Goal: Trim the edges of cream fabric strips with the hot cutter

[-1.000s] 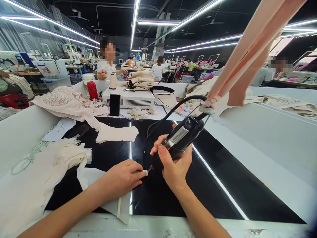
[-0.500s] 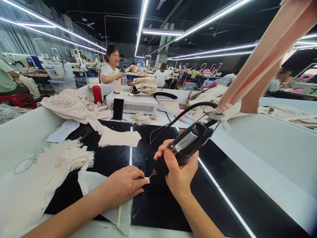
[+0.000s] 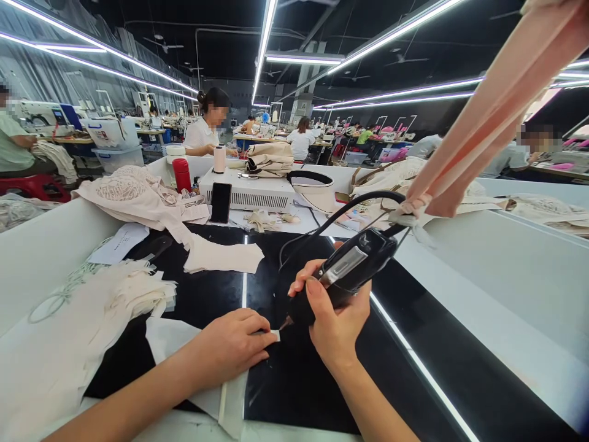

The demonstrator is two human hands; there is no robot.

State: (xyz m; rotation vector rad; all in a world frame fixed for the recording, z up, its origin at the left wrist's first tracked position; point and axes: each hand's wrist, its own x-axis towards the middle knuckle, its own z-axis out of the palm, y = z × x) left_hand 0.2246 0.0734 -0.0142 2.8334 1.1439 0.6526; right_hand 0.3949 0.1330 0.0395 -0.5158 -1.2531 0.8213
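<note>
My right hand (image 3: 338,325) grips a black corded handheld tool (image 3: 354,261), fingers wrapped round its body. Its narrow metal tip (image 3: 286,323) points down and left, close by the end of a small white fabric piece (image 3: 275,335); whether they touch I cannot tell. My left hand (image 3: 234,347) lies low over the black tabletop (image 3: 294,387), with fingers together, pinching that piece. Under my left wrist a pale fabric panel (image 3: 170,334) is spread. Pink fabric strips (image 3: 488,116) tied at the tool's cord end run up to the right.
To the left lies a heap of cream fabric pieces (image 3: 105,319). A cream garment (image 3: 138,202) reaches onto the tabletop. Behind stand a phone (image 3: 221,202), a white vented box (image 3: 257,195), a red bottle (image 3: 182,175) and a visor (image 3: 315,190). A co-worker (image 3: 205,129) sits beyond.
Both hands and the tool have stayed almost where they were. The hanging pink strips have swung a little left. The co-worker beyond the box has bent the head down.
</note>
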